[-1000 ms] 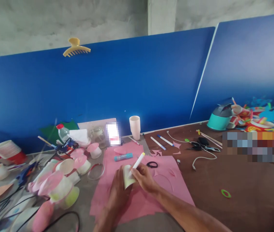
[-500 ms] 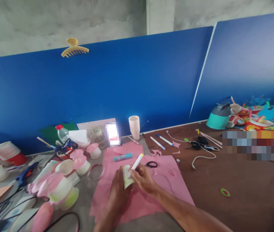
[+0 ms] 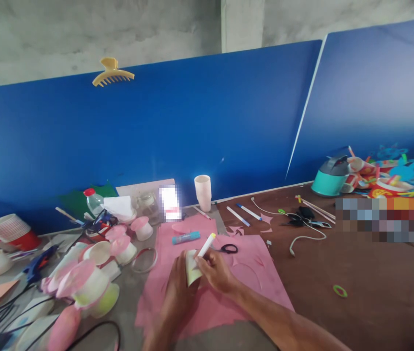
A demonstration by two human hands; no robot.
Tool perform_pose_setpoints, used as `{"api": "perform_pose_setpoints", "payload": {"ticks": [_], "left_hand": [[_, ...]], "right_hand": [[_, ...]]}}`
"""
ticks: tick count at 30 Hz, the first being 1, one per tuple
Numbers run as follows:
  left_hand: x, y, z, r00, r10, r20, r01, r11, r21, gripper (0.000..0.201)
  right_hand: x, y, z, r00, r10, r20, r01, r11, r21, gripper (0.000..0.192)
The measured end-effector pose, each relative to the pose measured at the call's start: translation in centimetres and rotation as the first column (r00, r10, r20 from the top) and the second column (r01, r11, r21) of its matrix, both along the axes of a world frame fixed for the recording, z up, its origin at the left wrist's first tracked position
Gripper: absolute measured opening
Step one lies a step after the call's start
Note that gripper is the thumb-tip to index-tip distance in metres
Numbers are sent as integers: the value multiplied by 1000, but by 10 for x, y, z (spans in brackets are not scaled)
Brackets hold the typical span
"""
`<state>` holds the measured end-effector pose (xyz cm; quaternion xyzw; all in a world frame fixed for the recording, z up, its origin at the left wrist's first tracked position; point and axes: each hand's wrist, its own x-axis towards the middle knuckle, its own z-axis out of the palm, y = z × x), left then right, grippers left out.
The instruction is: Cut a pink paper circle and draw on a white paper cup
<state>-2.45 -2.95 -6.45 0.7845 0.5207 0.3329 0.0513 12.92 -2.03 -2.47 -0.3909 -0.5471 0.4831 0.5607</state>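
My left hand (image 3: 177, 292) grips a small white paper cup (image 3: 192, 267) turned on its side over a pink paper sheet (image 3: 243, 273). My right hand (image 3: 216, 270) holds a white marker with a yellow end (image 3: 207, 244), its tip against the cup's side. Just beyond the hands lie a blue glue stick (image 3: 186, 237) and a black hair tie (image 3: 229, 248) on the pink sheet.
Pink-topped paper cups (image 3: 82, 282) crowd the left, with a red cup stack (image 3: 7, 229) and black cables. An upright white cup (image 3: 203, 192), pens (image 3: 245, 212), scissors and a white cable (image 3: 302, 236) lie further back. A teal container (image 3: 331, 178) and coloured craft pieces sit right. Blue partitions stand behind.
The marker's yellow end has shifted slightly down and left as my right hand moves it on the cup. The view has barely shifted.
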Motion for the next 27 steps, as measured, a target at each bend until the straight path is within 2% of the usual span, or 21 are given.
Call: {"api": "perform_pose_setpoints", "payload": {"ticks": [6, 10, 17, 22, 27], "left_hand": [[-2, 2, -2, 1000, -10, 22, 10, 999, -30, 50], [-3, 3, -4, 999, -15, 44, 17, 999, -37, 53], [1, 0, 9, 994, -29, 108, 42, 993, -111, 49], [-1, 1, -3, 990, 74, 124, -52, 984, -172, 65], [1, 0, -9, 981, 86, 172, -53, 981, -188, 68]], "right_hand": [[0, 1, 3, 990, 82, -119, -89, 995, -55, 37], [-1, 6, 2, 964, -5, -265, -36, 988, -152, 46], [-2, 2, 6, 964, 15, -266, -53, 989, -136, 47], [-2, 0, 9, 969, -10, -249, -31, 986, -162, 43], [-5, 2, 5, 966, -29, -256, -15, 986, -167, 41]]}}
